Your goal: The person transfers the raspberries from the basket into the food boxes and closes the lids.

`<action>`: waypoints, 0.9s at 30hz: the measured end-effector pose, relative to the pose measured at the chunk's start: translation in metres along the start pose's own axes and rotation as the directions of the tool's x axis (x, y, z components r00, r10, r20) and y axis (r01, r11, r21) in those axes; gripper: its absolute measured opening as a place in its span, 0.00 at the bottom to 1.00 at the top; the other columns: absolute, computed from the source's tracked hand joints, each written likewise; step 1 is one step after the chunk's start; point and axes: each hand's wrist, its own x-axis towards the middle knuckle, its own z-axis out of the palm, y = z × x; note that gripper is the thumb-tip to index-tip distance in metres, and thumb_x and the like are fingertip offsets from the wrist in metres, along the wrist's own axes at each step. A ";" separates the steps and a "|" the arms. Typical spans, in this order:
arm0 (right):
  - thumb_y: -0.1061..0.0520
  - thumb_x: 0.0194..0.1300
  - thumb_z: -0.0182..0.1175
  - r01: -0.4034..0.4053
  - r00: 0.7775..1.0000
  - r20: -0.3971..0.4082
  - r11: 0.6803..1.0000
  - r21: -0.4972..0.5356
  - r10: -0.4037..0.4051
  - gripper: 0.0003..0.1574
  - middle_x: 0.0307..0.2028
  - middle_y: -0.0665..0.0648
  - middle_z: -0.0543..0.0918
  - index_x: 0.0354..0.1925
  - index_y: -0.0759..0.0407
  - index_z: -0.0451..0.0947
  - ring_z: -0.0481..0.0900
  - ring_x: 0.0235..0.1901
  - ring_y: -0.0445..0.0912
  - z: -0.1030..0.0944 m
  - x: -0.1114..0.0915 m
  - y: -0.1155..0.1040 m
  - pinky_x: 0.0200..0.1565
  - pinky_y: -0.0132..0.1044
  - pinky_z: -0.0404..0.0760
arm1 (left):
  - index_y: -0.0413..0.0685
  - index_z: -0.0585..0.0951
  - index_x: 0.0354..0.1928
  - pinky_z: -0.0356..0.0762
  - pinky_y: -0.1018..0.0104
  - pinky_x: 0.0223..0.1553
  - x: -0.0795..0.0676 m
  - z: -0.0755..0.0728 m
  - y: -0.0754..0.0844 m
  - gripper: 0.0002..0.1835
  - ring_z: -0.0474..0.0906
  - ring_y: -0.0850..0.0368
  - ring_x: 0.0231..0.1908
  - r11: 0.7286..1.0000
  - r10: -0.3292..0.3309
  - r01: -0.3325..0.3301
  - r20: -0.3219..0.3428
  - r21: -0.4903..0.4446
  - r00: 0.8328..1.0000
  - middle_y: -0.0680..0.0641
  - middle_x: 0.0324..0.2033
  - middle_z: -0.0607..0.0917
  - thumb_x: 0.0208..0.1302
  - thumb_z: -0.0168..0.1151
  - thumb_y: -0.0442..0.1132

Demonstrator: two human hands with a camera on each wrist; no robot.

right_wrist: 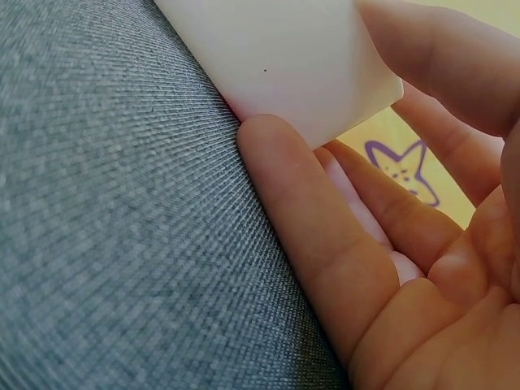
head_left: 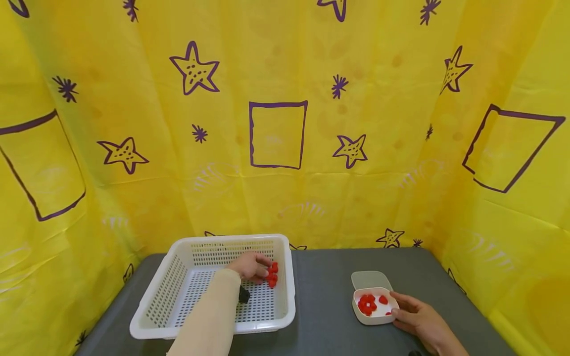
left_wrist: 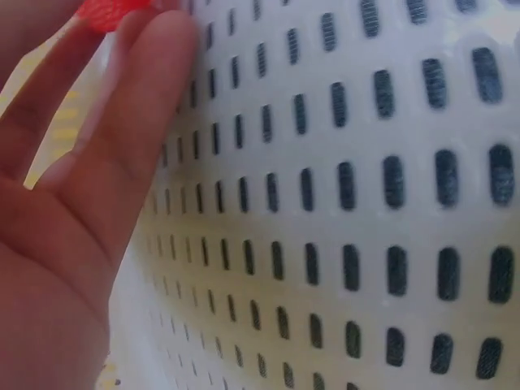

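Inside the white plastic basket [head_left: 288,296], at its right end, my left hand [head_left: 250,266] reaches among several small red pieces [head_left: 272,281]. In the left wrist view, a red textured piece [left_wrist: 114,13] shows between the thumb and fingertips of my left hand [left_wrist: 73,179], partly cut off by the frame's top. On the right, my right hand [head_left: 418,316] grips the right side of a small white box [head_left: 373,320] that stands on the table. Several red pieces [head_left: 367,304] lie in the box. In the right wrist view, fingers [right_wrist: 313,203] press the wall of the white box [right_wrist: 284,65].
A pale translucent lid [head_left: 370,280] lies behind the small box. The dark grey table [head_left: 325,296] stretches between basket and box. A yellow curtain [head_left: 276,198] with purple drawings hangs behind the table and along both sides.
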 end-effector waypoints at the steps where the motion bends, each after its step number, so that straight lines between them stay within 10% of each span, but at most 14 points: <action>1: 0.59 0.67 0.66 0.002 1.000 0.001 1.000 -0.002 -0.002 0.43 0.66 0.78 0.62 0.71 0.73 0.59 0.78 0.52 0.54 0.000 0.000 0.000 0.52 0.52 0.80 | 0.37 0.84 0.52 0.86 0.56 0.35 0.001 0.002 0.000 0.18 0.84 0.49 0.34 1.000 -0.001 0.001 -0.006 0.017 1.000 0.44 0.42 0.84 0.58 0.67 0.24; 12: 0.60 0.66 0.67 -0.009 1.000 -0.009 1.000 0.001 0.009 0.42 0.67 0.78 0.62 0.71 0.73 0.60 0.77 0.51 0.54 0.000 -0.001 0.000 0.52 0.52 0.80 | 0.40 0.87 0.40 0.85 0.59 0.32 0.004 0.007 0.000 0.12 0.83 0.48 0.30 0.983 -0.044 0.050 -0.036 0.176 0.998 0.44 0.33 0.85 0.53 0.72 0.24; 27: 0.59 0.65 0.68 -0.020 0.999 -0.034 1.000 -0.002 0.020 0.43 0.67 0.79 0.60 0.71 0.72 0.61 0.77 0.52 0.55 0.003 0.001 0.001 0.52 0.53 0.80 | 0.36 0.85 0.37 0.85 0.60 0.32 0.003 -0.003 -0.008 0.05 0.83 0.52 0.27 0.998 -0.005 0.009 -0.076 0.057 0.997 0.44 0.29 0.84 0.59 0.67 0.24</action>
